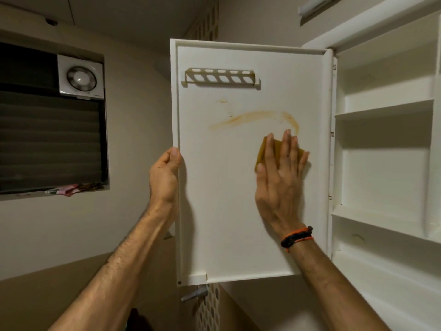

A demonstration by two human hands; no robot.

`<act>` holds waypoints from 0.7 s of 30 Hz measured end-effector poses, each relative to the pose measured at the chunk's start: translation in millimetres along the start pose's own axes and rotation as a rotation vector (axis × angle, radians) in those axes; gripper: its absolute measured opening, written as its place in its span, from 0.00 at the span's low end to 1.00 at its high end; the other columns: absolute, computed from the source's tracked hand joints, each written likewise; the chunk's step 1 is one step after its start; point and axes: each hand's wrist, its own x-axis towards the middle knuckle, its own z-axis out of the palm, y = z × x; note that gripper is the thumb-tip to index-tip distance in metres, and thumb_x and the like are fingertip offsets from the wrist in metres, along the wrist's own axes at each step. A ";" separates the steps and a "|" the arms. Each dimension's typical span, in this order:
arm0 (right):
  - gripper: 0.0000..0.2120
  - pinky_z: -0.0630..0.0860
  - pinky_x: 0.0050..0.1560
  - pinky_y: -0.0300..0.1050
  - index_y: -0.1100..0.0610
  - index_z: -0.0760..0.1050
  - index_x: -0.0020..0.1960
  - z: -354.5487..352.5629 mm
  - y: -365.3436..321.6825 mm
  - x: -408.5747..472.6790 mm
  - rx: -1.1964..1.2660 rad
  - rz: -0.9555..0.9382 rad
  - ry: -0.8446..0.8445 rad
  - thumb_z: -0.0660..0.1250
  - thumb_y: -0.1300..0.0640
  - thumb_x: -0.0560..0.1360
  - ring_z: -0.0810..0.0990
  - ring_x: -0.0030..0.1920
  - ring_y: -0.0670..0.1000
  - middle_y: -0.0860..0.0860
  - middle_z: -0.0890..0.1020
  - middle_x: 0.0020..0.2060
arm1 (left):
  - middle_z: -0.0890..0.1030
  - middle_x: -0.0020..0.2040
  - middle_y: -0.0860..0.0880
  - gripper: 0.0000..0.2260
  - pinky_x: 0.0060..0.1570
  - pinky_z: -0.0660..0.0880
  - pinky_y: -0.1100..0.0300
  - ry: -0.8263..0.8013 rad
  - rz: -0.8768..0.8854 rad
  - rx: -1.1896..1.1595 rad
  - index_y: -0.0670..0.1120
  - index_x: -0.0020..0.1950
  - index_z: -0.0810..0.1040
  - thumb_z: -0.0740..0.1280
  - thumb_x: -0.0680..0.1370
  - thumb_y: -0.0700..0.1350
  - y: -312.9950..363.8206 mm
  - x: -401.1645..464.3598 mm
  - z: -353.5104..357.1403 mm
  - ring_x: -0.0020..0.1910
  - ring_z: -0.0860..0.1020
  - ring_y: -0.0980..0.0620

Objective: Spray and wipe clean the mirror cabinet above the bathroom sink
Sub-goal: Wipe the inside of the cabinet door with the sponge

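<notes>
Cabinet shelves (384,111), white and open, fill the right side, and the cabinet door (226,211) is swung out to their left so its white inner face looks at the camera. To the left, a dark louvred window (47,139) sits in the wall with a white exhaust fan (81,77) set in its upper corner. Near the top of the door's inner face a slotted white rack (222,76) is fixed. Below the rack an orange-brown smear (253,118) arcs across the panel. The left hand (164,175) grips the door's free edge, thumb on the front and fingers curled behind. The right hand (279,175), fingers straight and spread, presses a yellow sponge (261,149) flat against the door just under the right end of the smear. A black-and-orange wristband (297,236) circles the right wrist.
</notes>
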 end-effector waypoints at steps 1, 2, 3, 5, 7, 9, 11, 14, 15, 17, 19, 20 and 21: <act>0.28 0.43 0.77 0.61 0.53 0.49 0.80 3.0 -11.1 -2.6 -0.011 -0.029 -0.012 0.49 0.50 0.82 0.44 0.79 0.56 0.58 0.47 0.79 | 0.77 0.52 0.60 0.12 0.57 0.66 0.70 -0.012 -0.002 -0.003 0.48 0.65 0.74 0.60 0.83 0.48 0.7 -0.2 -0.1 0.51 0.74 0.68; 0.28 0.43 0.77 0.61 0.53 0.48 0.80 5.9 -23.8 -4.4 -0.018 -0.058 -0.025 0.49 0.50 0.82 0.44 0.79 0.56 0.58 0.47 0.79 | 0.78 0.52 0.60 0.10 0.55 0.67 0.71 -0.022 -0.003 -0.006 0.49 0.63 0.75 0.60 0.83 0.48 1.5 -0.3 -0.4 0.49 0.74 0.70; 0.28 0.44 0.77 0.62 0.53 0.49 0.80 9.2 -37.0 -6.2 -0.016 -0.086 -0.040 0.50 0.50 0.82 0.44 0.79 0.57 0.58 0.47 0.79 | 0.79 0.52 0.59 0.09 0.56 0.68 0.71 -0.029 -0.006 -0.007 0.50 0.61 0.76 0.60 0.83 0.48 1.6 -0.1 -0.8 0.50 0.75 0.68; 0.28 0.46 0.77 0.63 0.53 0.49 0.80 16.1 -63.7 -10.9 0.005 -0.152 -0.067 0.50 0.49 0.82 0.44 0.79 0.58 0.58 0.47 0.79 | 0.81 0.54 0.56 0.10 0.63 0.70 0.64 -0.052 -0.005 0.005 0.48 0.58 0.78 0.60 0.83 0.49 2.4 -0.5 -3.1 0.57 0.77 0.60; 0.28 0.47 0.76 0.63 0.54 0.50 0.80 24.0 -87.7 -15.8 0.019 -0.215 -0.080 0.50 0.49 0.82 0.45 0.79 0.58 0.58 0.47 0.79 | 0.81 0.61 0.49 0.15 0.69 0.68 0.56 -0.090 -0.021 -0.001 0.43 0.62 0.78 0.59 0.83 0.50 2.6 -0.5 -5.9 0.64 0.76 0.53; 0.29 0.47 0.76 0.63 0.53 0.50 0.80 29.6 -103.5 -20.1 0.030 -0.231 -0.087 0.51 0.49 0.81 0.45 0.79 0.57 0.58 0.47 0.79 | 0.79 0.64 0.46 0.18 0.71 0.67 0.50 -0.114 -0.063 -0.035 0.41 0.66 0.76 0.59 0.83 0.50 2.8 -1.4 -7.6 0.66 0.75 0.51; 0.29 0.46 0.77 0.63 0.53 0.51 0.80 32.6 -109.5 -21.4 0.034 -0.219 -0.082 0.52 0.49 0.81 0.45 0.79 0.57 0.58 0.47 0.79 | 0.80 0.64 0.46 0.18 0.71 0.68 0.49 -0.129 -0.084 -0.068 0.42 0.66 0.76 0.60 0.82 0.51 3.1 -1.3 -9.2 0.66 0.76 0.51; 0.28 0.47 0.77 0.63 0.53 0.51 0.80 32.6 -109.3 -18.7 0.027 -0.230 -0.083 0.52 0.50 0.81 0.45 0.79 0.57 0.58 0.47 0.79 | 0.80 0.63 0.45 0.18 0.70 0.69 0.48 -0.139 -0.091 -0.090 0.41 0.65 0.77 0.60 0.82 0.51 3.9 -2.6 -9.5 0.65 0.77 0.49; 0.28 0.48 0.76 0.63 0.53 0.51 0.80 32.5 -110.8 -14.0 0.027 -0.236 -0.080 0.51 0.50 0.82 0.45 0.79 0.57 0.58 0.47 0.79 | 0.81 0.61 0.44 0.17 0.69 0.70 0.47 -0.158 -0.088 -0.100 0.42 0.63 0.78 0.59 0.83 0.50 4.9 -2.8 -9.3 0.64 0.78 0.48; 0.27 0.48 0.76 0.63 0.53 0.52 0.80 33.5 -117.9 1.6 0.040 -0.229 -0.063 0.50 0.50 0.82 0.45 0.79 0.56 0.58 0.48 0.79 | 0.82 0.59 0.44 0.15 0.67 0.72 0.48 -0.190 -0.086 -0.149 0.43 0.60 0.80 0.58 0.83 0.49 6.8 -4.5 -8.8 0.62 0.79 0.47; 0.27 0.49 0.76 0.62 0.53 0.54 0.79 34.1 -126.4 19.8 0.062 -0.204 -0.037 0.51 0.51 0.81 0.45 0.79 0.56 0.58 0.50 0.79 | 0.82 0.60 0.44 0.15 0.67 0.72 0.52 -0.220 -0.075 -0.182 0.43 0.63 0.78 0.56 0.84 0.47 8.2 -4.8 -8.9 0.62 0.79 0.49; 0.28 0.49 0.76 0.62 0.54 0.55 0.79 33.7 -128.7 26.9 0.065 -0.195 -0.030 0.52 0.51 0.81 0.45 0.79 0.56 0.59 0.50 0.79 | 0.82 0.61 0.44 0.16 0.66 0.73 0.53 -0.233 -0.066 -0.187 0.43 0.64 0.78 0.55 0.84 0.47 8.3 -4.1 -9.1 0.62 0.79 0.50; 0.28 0.49 0.76 0.62 0.54 0.55 0.79 33.0 -129.7 31.5 0.060 -0.193 -0.031 0.52 0.51 0.81 0.45 0.79 0.56 0.59 0.50 0.79 | 0.82 0.60 0.45 0.15 0.66 0.73 0.55 -0.241 -0.057 -0.182 0.43 0.63 0.78 0.55 0.84 0.47 8.1 -2.8 -9.5 0.62 0.79 0.51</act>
